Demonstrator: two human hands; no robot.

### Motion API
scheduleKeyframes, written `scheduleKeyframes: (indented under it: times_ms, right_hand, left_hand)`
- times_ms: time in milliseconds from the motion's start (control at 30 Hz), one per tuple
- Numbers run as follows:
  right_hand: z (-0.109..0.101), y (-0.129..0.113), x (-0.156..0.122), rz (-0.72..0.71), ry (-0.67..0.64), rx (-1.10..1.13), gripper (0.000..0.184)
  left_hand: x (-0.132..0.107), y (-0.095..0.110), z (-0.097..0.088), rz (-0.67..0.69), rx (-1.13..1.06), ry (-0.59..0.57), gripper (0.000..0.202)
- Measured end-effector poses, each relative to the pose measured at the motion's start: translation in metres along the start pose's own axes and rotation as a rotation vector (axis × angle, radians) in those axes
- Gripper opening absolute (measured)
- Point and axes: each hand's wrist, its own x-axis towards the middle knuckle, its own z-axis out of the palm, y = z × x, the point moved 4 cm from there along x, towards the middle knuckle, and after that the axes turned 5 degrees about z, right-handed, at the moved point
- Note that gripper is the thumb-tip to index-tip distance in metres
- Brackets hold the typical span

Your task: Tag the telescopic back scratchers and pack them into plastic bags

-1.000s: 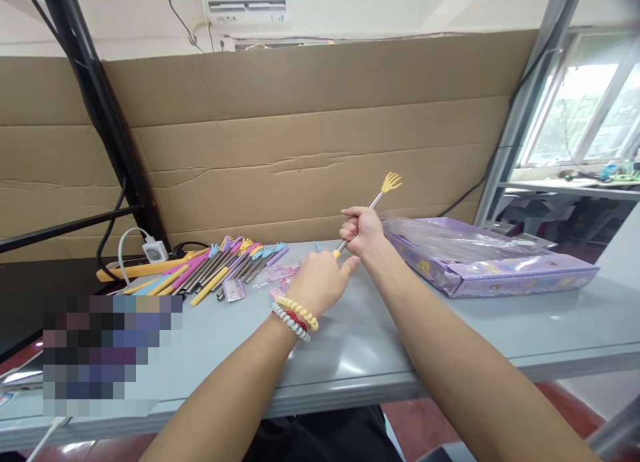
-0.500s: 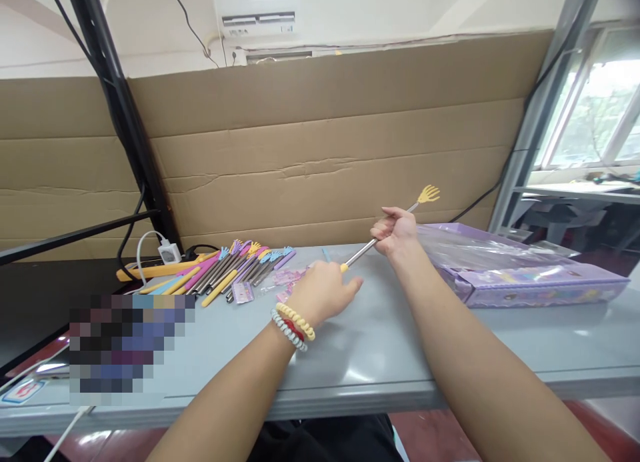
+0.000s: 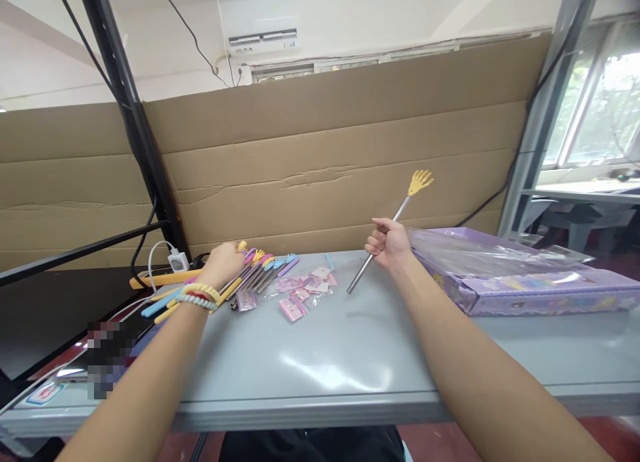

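My right hand [image 3: 387,243] is closed around the metal rod of a back scratcher [image 3: 361,274], held tilted above the table. Its yellow hand-shaped head [image 3: 419,181] points up and to the right, and the lower end of the rod is bare metal. Over at the left, my left hand [image 3: 224,265] is closed on a yellow handle [image 3: 242,246], of which only the tip shows. Beneath and beside that hand lies a pile of back scratchers [image 3: 260,272] with blue, yellow and purple heads; my hand hides part of it.
Small pink cards in clear bags [image 3: 294,307] lie mid-table. At right sits a purple box [image 3: 540,299] with clear plastic film [image 3: 480,252] over it. Cardboard [image 3: 325,155] stands behind. A white charger [image 3: 178,259] and a black post [image 3: 145,149] are at left.
My left hand has moved left to the pile, taking the yellow handle off the rod's end. My right hand still holds the back scratcher, now more upright.
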Motion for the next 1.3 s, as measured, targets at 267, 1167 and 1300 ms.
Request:
scheduleKeyframes:
  times_ms: [267,1167,1300]
  right_hand:
    - [0.006,0.015,-0.002,0.049,-0.016,-0.119,0.035]
    - [0.036,0.041,-0.02,0.048,-0.431,0.102,0.034]
    - [0.039,0.043,-0.022,0.001,-0.442,0.092,0.031]
  left_hand:
    - [0.042,-0.108,0.022,-0.302,0.14,-0.116,0.037]
    - [-0.025,0.124,0.036,0.706,-0.554,-0.151,0.044]
    - [-0.037,0.132,0.064,0.696,-0.533,-0.109,0.044]
